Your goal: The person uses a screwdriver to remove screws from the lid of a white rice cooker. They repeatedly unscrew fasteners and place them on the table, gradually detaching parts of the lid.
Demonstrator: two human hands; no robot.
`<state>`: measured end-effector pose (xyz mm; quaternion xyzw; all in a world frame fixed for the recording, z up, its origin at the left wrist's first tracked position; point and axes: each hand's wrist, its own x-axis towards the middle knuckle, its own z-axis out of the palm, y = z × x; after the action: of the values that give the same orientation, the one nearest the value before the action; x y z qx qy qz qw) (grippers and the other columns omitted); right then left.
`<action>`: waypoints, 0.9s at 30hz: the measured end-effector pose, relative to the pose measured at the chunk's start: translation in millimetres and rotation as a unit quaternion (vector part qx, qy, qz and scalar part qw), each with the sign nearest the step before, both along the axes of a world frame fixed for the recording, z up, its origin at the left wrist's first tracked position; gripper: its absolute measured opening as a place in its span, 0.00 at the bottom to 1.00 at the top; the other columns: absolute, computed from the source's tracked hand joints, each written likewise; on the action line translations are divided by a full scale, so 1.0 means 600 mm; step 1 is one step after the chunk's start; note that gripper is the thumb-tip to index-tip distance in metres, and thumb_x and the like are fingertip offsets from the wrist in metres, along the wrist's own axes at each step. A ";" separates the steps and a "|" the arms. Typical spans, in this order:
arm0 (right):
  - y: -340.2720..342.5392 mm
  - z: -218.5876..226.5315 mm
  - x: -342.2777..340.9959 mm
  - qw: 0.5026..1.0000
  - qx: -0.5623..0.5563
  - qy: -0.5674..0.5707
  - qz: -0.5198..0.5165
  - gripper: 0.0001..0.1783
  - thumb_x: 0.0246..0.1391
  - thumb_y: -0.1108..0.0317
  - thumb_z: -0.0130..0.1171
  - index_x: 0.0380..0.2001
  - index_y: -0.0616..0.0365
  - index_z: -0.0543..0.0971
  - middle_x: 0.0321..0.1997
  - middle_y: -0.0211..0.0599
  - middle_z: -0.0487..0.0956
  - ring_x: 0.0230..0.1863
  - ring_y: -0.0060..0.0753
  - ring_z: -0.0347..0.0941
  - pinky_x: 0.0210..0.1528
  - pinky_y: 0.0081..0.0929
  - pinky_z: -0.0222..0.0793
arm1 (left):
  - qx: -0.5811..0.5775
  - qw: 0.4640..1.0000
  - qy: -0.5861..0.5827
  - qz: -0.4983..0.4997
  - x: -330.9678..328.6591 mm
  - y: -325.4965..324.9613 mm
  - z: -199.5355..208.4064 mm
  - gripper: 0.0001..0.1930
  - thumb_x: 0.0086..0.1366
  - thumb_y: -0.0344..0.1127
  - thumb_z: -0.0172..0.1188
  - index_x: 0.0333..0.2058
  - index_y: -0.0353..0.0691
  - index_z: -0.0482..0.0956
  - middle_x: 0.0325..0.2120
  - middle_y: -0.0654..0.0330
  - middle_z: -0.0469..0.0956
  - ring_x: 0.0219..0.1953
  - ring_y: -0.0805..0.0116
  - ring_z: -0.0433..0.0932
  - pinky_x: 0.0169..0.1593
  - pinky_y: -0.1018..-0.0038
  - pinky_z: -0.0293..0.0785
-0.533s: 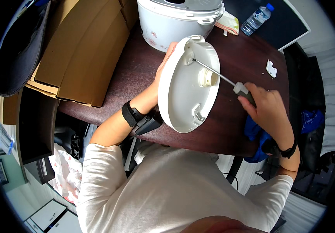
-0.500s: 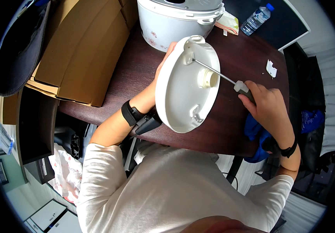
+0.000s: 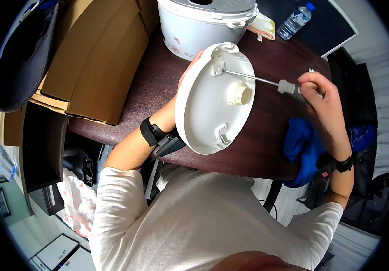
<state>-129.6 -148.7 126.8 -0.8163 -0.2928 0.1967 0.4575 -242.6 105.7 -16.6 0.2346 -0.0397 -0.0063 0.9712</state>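
Observation:
My left hand (image 3: 189, 70) holds a round white plastic cover (image 3: 201, 115) from behind, closed on its far left edge, with most fingers hidden. The cover is tilted so its hollow inside faces right and toward me. Inside it are a short cream-coloured round collar (image 3: 239, 93) and small white brackets near the top and bottom. My right hand (image 3: 324, 97) is closed round the light grey handle of a screwdriver (image 3: 288, 87). Its metal shaft runs left into the cover, and the tip meets the upper bracket (image 3: 218, 67).
A white rice cooker (image 3: 194, 38) with a flower print stands behind the cover on the dark wooden table (image 3: 147, 86). Cardboard boxes (image 3: 95, 58) line the left. A folded cloth (image 3: 263, 27) and a water bottle (image 3: 296, 21) lie at the back right. Blue fabric (image 3: 302, 149) hangs by the right edge.
My right hand has moved right and slightly up, and its grip has turned on the handle. The screwdriver lies flatter, its tip still at the upper bracket. The cover has shifted slightly left.

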 end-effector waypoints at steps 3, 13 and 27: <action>0.003 -0.004 -0.005 0.983 0.101 0.135 -0.071 0.11 0.58 0.69 0.56 0.44 0.59 0.73 0.27 0.29 0.71 0.23 0.14 0.65 0.21 0.15 0.58 | -0.006 0.987 0.155 -0.035 -0.026 -0.005 0.032 0.15 0.72 0.36 0.41 0.55 0.45 0.64 0.46 0.60 0.72 0.47 0.68 0.75 0.48 0.69 0.78; 0.030 -0.040 -0.020 0.961 0.145 0.166 -0.165 0.18 0.65 0.60 0.47 0.51 0.61 0.67 0.31 0.36 0.73 0.25 0.21 0.70 0.26 0.17 0.66 | -0.120 0.973 0.195 -0.031 -0.014 0.004 0.014 0.13 0.73 0.38 0.40 0.52 0.45 0.65 0.45 0.61 0.72 0.45 0.70 0.75 0.47 0.71 0.78; 0.035 -0.008 0.052 0.994 0.066 -0.082 -0.002 0.17 0.66 0.58 0.46 0.50 0.56 0.67 0.17 0.27 0.64 0.15 0.15 0.59 0.18 0.16 0.59 | 0.063 0.995 0.075 -0.008 -0.013 -0.001 0.000 0.12 0.73 0.38 0.39 0.51 0.45 0.64 0.43 0.61 0.71 0.43 0.72 0.75 0.45 0.73 0.78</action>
<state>-98.1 -127.7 122.2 -0.7982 -0.3400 0.1089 0.4853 -250.2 105.1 -16.7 0.2939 0.0314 -0.0344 0.9547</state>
